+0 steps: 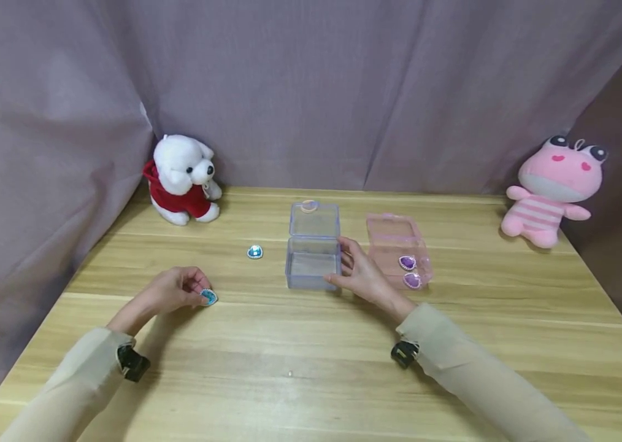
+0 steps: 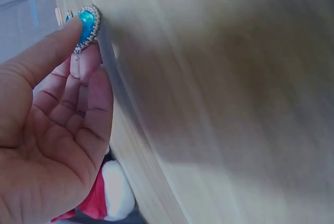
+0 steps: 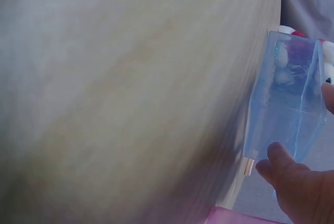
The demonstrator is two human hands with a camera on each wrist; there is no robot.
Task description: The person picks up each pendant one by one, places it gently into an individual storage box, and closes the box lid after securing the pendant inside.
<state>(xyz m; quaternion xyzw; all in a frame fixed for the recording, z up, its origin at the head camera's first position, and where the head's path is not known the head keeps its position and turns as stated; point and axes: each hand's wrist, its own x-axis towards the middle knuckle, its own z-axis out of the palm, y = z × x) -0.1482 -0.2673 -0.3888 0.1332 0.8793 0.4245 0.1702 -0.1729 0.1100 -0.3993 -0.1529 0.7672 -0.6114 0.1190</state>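
Note:
Between thumb and fingertips, my left hand [image 1: 181, 288] pinches a blue gem [image 1: 208, 297] with a silvery beaded rim, low over the left of the table. The left wrist view shows the same gem [image 2: 88, 25] at the tip of the thumb. My right hand [image 1: 363, 273] holds the right side of a see-through bluish box [image 1: 313, 282], thumb near its front corner and fingers farther back. The lid [image 1: 314, 220] is raised, and no gem shows inside. Another blue gem [image 1: 254, 252] lies on the wood left of the box.
Right of the bluish box, a see-through pink box [image 1: 394, 228] with its lid up contains two purple gems [image 1: 407, 263]. A white plush dog [image 1: 181, 178] in red sits back left, a pink plush toy [image 1: 554, 190] back right. A grey curtain [image 1: 289, 92] hangs behind the table.

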